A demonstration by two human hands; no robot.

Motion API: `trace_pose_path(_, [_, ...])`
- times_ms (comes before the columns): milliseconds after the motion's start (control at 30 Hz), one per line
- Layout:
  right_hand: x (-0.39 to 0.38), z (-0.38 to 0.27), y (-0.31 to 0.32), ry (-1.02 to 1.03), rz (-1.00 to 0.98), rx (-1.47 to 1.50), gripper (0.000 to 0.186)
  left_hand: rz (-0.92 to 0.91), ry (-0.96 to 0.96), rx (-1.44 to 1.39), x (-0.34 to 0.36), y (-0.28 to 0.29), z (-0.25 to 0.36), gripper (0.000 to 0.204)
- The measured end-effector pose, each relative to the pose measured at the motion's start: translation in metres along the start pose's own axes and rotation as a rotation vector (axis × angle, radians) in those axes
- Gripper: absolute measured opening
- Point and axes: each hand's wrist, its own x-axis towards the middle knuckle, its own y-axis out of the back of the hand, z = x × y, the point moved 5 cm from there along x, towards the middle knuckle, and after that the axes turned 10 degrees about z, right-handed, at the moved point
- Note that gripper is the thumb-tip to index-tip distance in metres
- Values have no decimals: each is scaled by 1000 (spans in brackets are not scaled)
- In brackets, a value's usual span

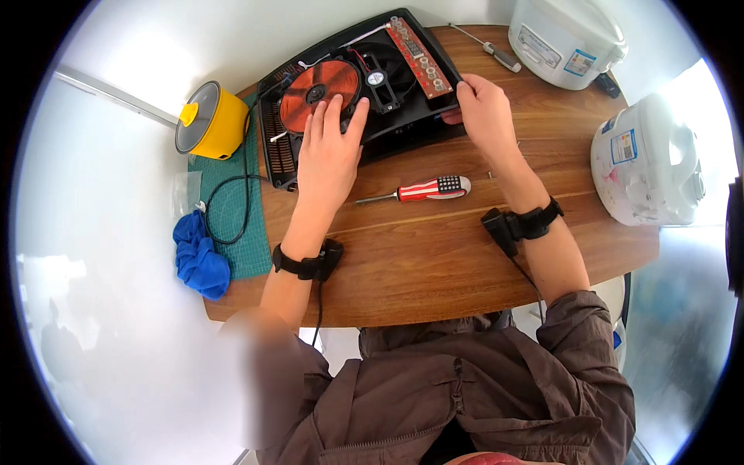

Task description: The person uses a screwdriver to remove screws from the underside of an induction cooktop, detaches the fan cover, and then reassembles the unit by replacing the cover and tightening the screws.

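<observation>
An opened black cooktop housing (368, 132) lies at the back of the table, with a copper induction coil (302, 105), a fan (377, 80) and a red button board (418, 54) inside. My left hand (329, 147) rests over the coil with fingers extended, fingertips on or just above it. My right hand (488, 116) grips the housing's right edge, thumb on top, fingers partly hidden beneath. In front of the housing lies a screwdriver with a flag-patterned handle (430, 188). A black strapped device sits on each wrist.
A yellow pot (218, 124) stands left, near a green mat (240, 256), blue cloth (200, 252) and black cable. Two white cookers (562, 43) (639, 163) stand right. A second screwdriver (500, 56) lies at the back of the wooden table (411, 279).
</observation>
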Motion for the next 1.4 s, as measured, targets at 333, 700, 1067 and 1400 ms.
trace_pose_path(333, [-7,-65,-4,116,-100,213,38,226,152,34,-1,15,-26,78])
trace_pose_path(700, [42,27,22,336,-93,-685,60,300,308,-192,22,53,-69,56])
trace_pose_path(1067, [73,52,18,-392,-277,-165,53,369,446,-151,18,84,-108,54])
trace_pose_path(1400, [52,40,-5,-642,-398,285,45,346,515,-211,13,78,-115,55])
